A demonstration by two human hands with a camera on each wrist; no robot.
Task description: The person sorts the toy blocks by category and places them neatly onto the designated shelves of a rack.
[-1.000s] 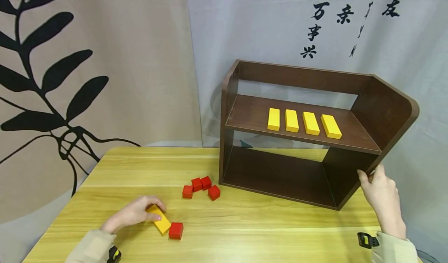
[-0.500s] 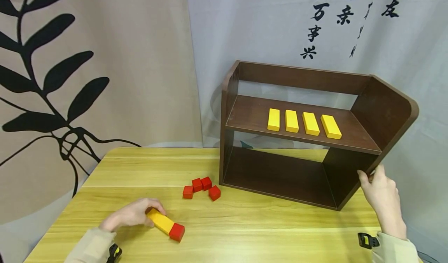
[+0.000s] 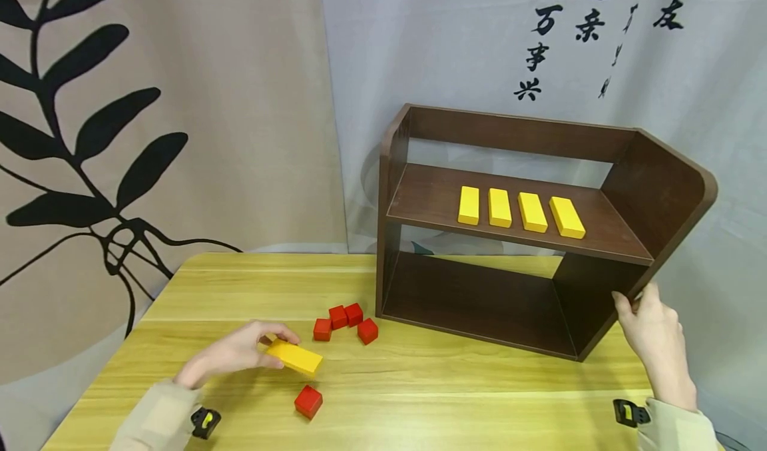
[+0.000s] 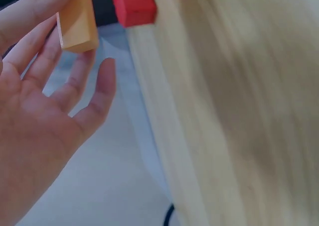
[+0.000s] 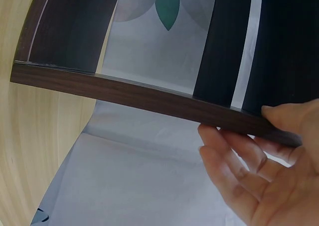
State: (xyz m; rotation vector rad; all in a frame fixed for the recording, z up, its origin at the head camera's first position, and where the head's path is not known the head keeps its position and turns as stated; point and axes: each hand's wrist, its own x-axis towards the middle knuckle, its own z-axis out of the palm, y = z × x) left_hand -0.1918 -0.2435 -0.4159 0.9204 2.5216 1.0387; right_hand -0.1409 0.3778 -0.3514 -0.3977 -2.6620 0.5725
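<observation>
My left hand (image 3: 242, 350) pinches a yellow block (image 3: 295, 358) between thumb and fingers, lifted a little above the table; the left wrist view shows the same block (image 4: 79, 24) in the fingers. Just below it in the head view lies a single red cube (image 3: 308, 402). At the far right, my right hand (image 3: 653, 331) grips the side panel edge of a dark brown two-tier shelf (image 3: 479, 334). In the right wrist view, the thumb and fingers of the right hand (image 5: 269, 171) lie on either side of that panel.
Several yellow blocks (image 3: 499, 208) lie in a row on the upper shelf board. A loose group of red cubes (image 3: 338, 317) sits by the shelf's left front corner. The wooden table (image 3: 455, 404) ends before a hanging cloth (image 3: 252, 104) at the back.
The left hand has raised the yellow block off the table, away from the red cube, and turned it flatter. That red cube has shifted slightly right. The right hand stays on the shelf.
</observation>
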